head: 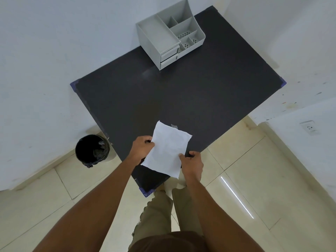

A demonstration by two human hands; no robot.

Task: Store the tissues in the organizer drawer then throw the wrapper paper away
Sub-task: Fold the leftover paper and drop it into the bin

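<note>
A flat white wrapped tissue pack [168, 149] is held over the near corner of the dark table [181, 91]. My left hand [142, 147] grips its left edge. My right hand [191, 163] pinches its lower right edge. A small grey scrap [174, 126] pokes out behind the pack's top edge. The grey organizer [170, 36] stands at the table's far side, with two small drawers [169, 58] in its front, both closed. A bin with a black liner [92, 150] stands on the floor left of the table.
White walls run along the table's left and far sides. The floor has cream tiles, and my legs [158, 215] stand at the table's near corner. A wall socket [309, 127] sits low at the right.
</note>
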